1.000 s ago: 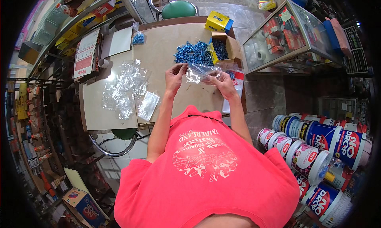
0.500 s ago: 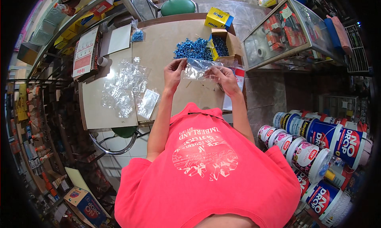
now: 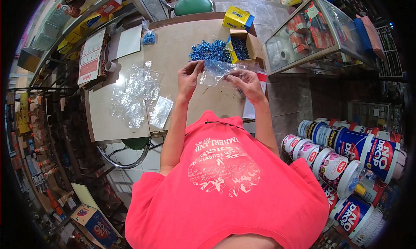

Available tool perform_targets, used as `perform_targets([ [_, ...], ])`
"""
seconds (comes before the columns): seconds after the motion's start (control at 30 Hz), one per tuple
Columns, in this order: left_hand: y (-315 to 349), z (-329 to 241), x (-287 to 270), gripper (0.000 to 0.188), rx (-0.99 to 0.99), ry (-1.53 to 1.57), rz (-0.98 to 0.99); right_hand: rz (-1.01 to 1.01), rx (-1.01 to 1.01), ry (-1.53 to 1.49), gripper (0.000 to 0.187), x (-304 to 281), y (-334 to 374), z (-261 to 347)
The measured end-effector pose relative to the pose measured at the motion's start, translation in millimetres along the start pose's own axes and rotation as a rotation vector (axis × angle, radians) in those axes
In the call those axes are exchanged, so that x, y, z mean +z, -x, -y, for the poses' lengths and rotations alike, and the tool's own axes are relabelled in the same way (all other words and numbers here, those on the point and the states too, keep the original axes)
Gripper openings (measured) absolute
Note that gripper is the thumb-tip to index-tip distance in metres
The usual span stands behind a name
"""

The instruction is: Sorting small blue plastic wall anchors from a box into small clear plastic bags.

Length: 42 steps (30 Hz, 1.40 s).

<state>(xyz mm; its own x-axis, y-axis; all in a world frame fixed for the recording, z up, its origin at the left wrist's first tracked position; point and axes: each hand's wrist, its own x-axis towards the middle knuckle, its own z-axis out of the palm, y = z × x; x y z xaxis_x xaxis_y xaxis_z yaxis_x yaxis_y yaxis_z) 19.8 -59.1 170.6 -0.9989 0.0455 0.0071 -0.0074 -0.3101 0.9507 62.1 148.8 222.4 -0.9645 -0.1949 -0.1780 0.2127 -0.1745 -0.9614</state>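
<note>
Packed shelving [image 3: 41,162] lines the room to your left, and printed buckets [image 3: 334,164] crowd your lower right. Over the tabletop [image 3: 173,45], a clear plastic bag [image 3: 211,74] spans the gap between your two hands: your left hand [image 3: 189,79] pinches its left end between thumb and fingers, and your right hand [image 3: 248,85] grips its right end. Just past it, small blue pieces [image 3: 208,51] lie heaped beside an open box [image 3: 255,45] holding more. Loose clear bags [image 3: 135,91] spread out to your left.

A bright coral-pink T-shirt [image 3: 225,216] bears a pale, rounded print [image 3: 223,175].
</note>
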Motion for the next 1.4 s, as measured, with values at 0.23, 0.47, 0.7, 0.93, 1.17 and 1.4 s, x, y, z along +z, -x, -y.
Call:
perform_targets([
  [0.23, 0.1, 2.1, -1.5, 0.018, -0.001, -0.002, 0.001, 0.114, -0.045, -0.003, 0.017, -2.3, 2.4, 3.4],
  [0.47, 1.8, -1.5, 1.4, 0.018, 0.010, 0.005, -0.039, 0.141, -0.047, -0.057, 0.019, -0.9, 4.9, 7.6],
  [0.7, -0.7, 1.3, -2.7, 0.017, -0.017, -0.030, -0.037, 0.121, -0.041, -0.202, 0.021, 1.4, 2.1, 4.4],
  [0.93, 0.1, 0.3, -2.3, 0.017, -0.016, -0.021, -0.035, 0.082, -0.052, -0.055, 0.020, 1.0, 1.4, 9.1],
  [1.17, 0.6, -21.9, 2.9, 0.018, 0.041, -0.058, -0.036, 0.107, -0.105, -0.125, 0.017, 7.4, 9.4, 21.7],
  [1.4, 14.8, -128.2, 34.5, 0.025, 0.604, -0.706, -0.022, 0.041, -0.230, -0.025, 0.015, 19.3, 25.9, 62.0],
])
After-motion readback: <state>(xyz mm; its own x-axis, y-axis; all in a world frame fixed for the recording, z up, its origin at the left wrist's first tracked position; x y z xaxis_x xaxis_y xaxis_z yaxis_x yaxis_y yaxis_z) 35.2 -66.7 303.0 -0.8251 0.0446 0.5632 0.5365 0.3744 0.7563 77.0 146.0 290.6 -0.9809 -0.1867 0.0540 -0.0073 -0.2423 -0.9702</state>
